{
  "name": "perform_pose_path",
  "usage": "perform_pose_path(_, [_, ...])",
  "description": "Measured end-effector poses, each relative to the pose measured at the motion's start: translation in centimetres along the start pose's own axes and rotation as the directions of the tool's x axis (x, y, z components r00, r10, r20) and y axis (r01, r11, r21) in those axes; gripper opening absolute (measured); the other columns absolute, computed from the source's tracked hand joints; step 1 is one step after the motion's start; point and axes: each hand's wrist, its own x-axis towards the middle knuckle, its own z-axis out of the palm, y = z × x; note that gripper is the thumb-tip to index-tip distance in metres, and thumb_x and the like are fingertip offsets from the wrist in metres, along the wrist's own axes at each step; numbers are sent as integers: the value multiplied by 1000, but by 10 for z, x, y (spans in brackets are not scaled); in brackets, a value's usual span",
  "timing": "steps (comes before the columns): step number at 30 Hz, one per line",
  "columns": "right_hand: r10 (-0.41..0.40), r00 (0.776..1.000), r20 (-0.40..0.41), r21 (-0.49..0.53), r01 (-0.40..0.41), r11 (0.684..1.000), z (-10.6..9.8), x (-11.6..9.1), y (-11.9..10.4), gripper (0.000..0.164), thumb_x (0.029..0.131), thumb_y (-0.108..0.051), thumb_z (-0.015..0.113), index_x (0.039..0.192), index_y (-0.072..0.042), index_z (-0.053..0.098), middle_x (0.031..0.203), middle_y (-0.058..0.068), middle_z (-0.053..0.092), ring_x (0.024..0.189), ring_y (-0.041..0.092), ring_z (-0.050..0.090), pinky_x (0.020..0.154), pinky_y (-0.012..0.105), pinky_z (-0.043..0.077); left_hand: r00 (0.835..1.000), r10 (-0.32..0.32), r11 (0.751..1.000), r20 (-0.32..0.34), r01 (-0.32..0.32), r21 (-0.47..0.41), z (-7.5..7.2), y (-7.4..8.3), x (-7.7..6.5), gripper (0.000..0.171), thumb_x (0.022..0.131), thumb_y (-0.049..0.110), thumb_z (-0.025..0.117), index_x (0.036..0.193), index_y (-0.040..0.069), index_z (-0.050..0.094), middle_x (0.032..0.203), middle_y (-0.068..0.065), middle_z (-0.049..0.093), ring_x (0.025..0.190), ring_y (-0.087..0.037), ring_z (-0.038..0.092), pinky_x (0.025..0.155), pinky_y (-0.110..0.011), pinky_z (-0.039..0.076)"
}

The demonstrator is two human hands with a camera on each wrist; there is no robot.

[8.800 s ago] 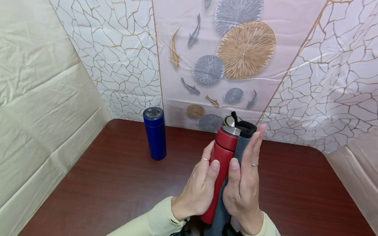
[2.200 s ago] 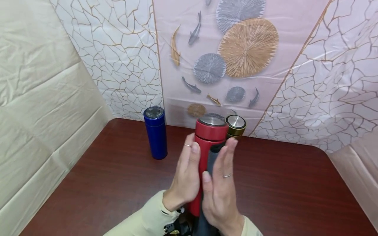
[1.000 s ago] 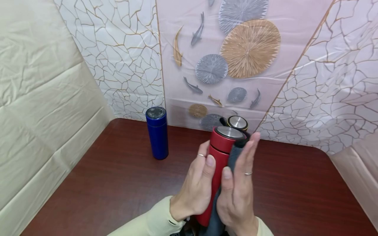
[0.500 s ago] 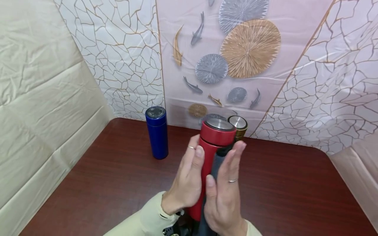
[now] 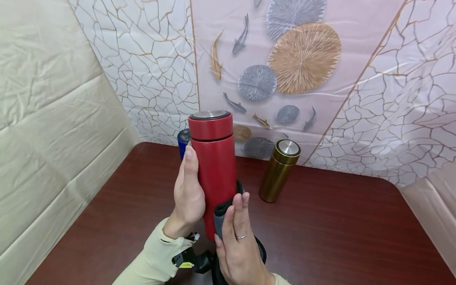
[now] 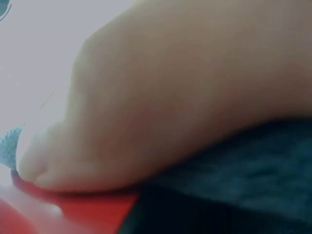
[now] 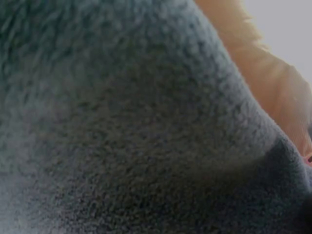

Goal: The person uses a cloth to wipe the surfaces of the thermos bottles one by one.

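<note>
In the head view my left hand (image 5: pixel 189 190) grips a red thermos (image 5: pixel 215 162) with a steel-topped lid, held nearly upright over the table. The thumb lies along its near left side, and the other fingers are mostly hidden behind it. My right hand (image 5: pixel 238 241), fingers straight, presses a grey towel (image 5: pixel 219 223) with black edging against the thermos's lower right side. Fuzzy towel (image 7: pixel 136 126) fills most of the right wrist view. Close up in the left wrist view, the hand (image 6: pixel 161 97) rests on the red surface (image 6: pixel 92 212), with dark cloth beside it.
A gold thermos (image 5: pixel 279 170) stands on the dark red-brown table (image 5: pixel 338 221), right of the hands. Behind the red thermos, a blue thermos (image 5: pixel 183 144) is mostly hidden. A patterned cloth backdrop (image 5: pixel 228 51) rises at the table's far edge.
The red thermos has moved left and up, now more upright and covering most of the blue one. The right hand and towel sit lower on it. The gold thermos has come into full view.
</note>
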Motion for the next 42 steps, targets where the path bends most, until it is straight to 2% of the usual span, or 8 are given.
perform_pose_path(17, [53,998,26,76,-55,996,-7,2,11,56,110,-15,35,152,19,22,168,28,10,160,36,6,130,34,15,999,-42,999,-33,42,17,-4,-5,6,53,108,55,26,137,14,42,107,2,58,93,-15,61,78,-31,54])
perform_pose_path(20, [106,993,46,124,-111,986,-12,4,13,56,110,-15,36,149,22,24,166,32,16,160,32,13,128,30,18,1000,-29,1000,-7,28,-11,-4,-6,8,54,107,56,31,140,14,39,110,1,58,95,-16,61,79,-31,54])
perform_pose_path(23, [211,974,81,136,-221,966,-21,7,16,55,110,-17,38,152,17,26,166,28,23,158,25,23,125,25,23,999,-37,999,23,38,-32,-2,-7,10,47,107,43,40,143,14,36,117,-3,58,100,-18,61,83,-32,54])
perform_pose_path(28, [346,938,-15,89,-343,935,-40,17,30,45,107,-8,45,150,7,43,153,21,50,143,15,49,118,20,36,994,-75,993,82,67,97,3,-11,10,57,100,34,64,146,19,34,125,-5,58,108,-22,61,87,-39,56])
perform_pose_path(32, [456,884,-106,79,-450,890,-59,26,42,39,103,3,50,141,0,58,136,17,66,128,5,60,109,16,44,987,-42,973,154,5,232,5,-12,9,81,85,32,84,149,26,35,135,2,57,118,-18,60,95,-42,55])
perform_pose_path(36, [557,807,-195,111,-546,831,-79,37,48,34,102,4,52,132,-2,66,124,12,72,115,1,65,100,14,48,973,48,932,227,-126,341,7,-13,9,90,74,19,92,148,25,41,135,5,60,118,-13,62,97,-36,56])
perform_pose_path(39, [586,728,-356,147,-576,804,-90,43,47,26,103,0,54,123,3,70,114,2,74,105,3,68,94,15,50,945,112,862,307,-246,444,7,-16,10,85,72,18,92,144,20,47,128,3,64,112,-11,63,94,-31,57])
perform_pose_path(42, [581,615,-533,221,-561,797,-93,47,44,23,101,-3,57,114,10,72,105,-3,75,94,7,69,86,18,51,909,126,769,396,-342,540,7,-19,9,81,74,20,89,144,19,49,123,3,63,108,-9,61,91,-28,57])
